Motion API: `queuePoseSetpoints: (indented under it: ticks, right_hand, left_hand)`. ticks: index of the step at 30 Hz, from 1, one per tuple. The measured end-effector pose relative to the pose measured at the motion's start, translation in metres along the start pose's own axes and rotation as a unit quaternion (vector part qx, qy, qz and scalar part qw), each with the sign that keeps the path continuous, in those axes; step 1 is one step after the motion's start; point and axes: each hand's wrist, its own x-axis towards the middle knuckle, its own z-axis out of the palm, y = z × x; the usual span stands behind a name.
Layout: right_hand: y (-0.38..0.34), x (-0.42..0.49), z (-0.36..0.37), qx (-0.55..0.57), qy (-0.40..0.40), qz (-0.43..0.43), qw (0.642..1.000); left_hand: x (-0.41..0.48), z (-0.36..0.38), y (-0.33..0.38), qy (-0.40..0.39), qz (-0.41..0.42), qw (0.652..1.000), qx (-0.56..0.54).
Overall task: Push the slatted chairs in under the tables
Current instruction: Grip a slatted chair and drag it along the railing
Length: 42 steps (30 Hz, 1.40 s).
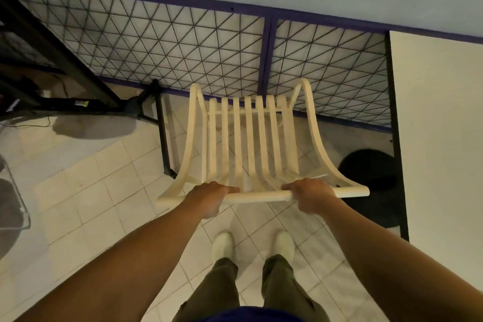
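A cream slatted chair stands in front of me, seen from above and behind its backrest. My left hand and my right hand both grip the top rail of the backrest, one on each side of the middle. The chair's seat end reaches under the edge of a table with a wire-mesh top and a blue frame. The seat and the chair's front legs are hidden from me.
A white table top with a black edge stands at the right, with a black round object on the floor beside it. A black table leg drops left of the chair. Dark frames and cables lie at far left. My feet stand on pale tiles.
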Motion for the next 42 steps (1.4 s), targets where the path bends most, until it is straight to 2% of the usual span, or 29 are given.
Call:
queuePoseSetpoints:
  ticks: [6,18,30,33,42]
  right_hand:
    - [-0.026,-0.001,0.006,0.066,-0.002,0.028,0.997]
    - [-0.062,-0.013,0.027,0.087,0.038,0.060,0.994]
    - [-0.041,-0.012,0.033,0.120,0.010,0.001,0.993]
    - [-0.029,-0.010,0.031,0.087,-0.009,-0.014,0.996]
    - [-0.015,-0.006,0.035,0.101,-0.020,-0.014,0.995]
  left_hand:
    - [-0.002,-0.007,-0.027,0.001,0.024,1.000,0.013]
    - [-0.003,-0.005,-0.055,0.001,0.064,0.997,0.043]
    - [-0.002,-0.002,-0.057,-0.009,0.041,0.998,0.040]
    - [-0.003,-0.002,-0.054,0.000,0.030,0.998,0.049]
    - [-0.007,0.001,-0.049,0.008,-0.006,0.999,0.037]
